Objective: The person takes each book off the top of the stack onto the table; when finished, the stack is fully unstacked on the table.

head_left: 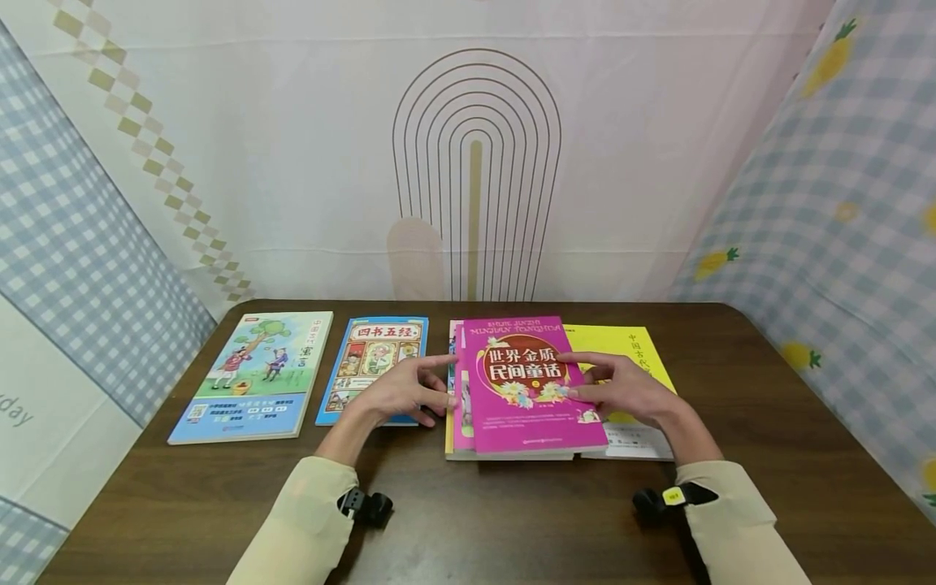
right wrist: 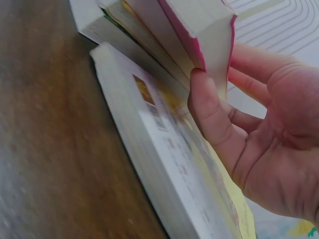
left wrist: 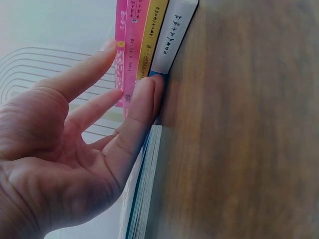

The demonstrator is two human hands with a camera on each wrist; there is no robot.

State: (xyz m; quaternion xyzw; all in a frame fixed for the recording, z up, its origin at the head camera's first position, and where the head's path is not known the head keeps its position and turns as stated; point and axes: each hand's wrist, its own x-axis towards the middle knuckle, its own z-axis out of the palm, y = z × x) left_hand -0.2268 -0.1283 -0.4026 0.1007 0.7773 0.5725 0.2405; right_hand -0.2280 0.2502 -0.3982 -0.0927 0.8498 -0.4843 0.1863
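A magenta book (head_left: pixel 537 422) lies on top of a stack, with a pink book (head_left: pixel 464 431) showing at its left side. My left hand (head_left: pixel 405 390) touches the stack's left side with extended fingers; in the left wrist view the hand (left wrist: pixel 65 134) has its fingertips against pink, yellow and white spines (left wrist: pixel 167 45). At the stack's right edge, my right hand (head_left: pixel 632 390) pinches the magenta book. The right wrist view shows that hand (right wrist: pixel 274 134) with its thumb at the lower cover's edge of the magenta book (right wrist: pixel 214 45) and other fingers across the upper cover.
A yellow book (head_left: pixel 651 345) lies partly under the stack's right side. A blue-bordered book (head_left: pixel 366 333) is left of the stack, and a green and blue book (head_left: pixel 249 398) lies farther left on the brown table (head_left: pixel 468 520). A patterned cloth (head_left: pixel 621 162) hangs behind.
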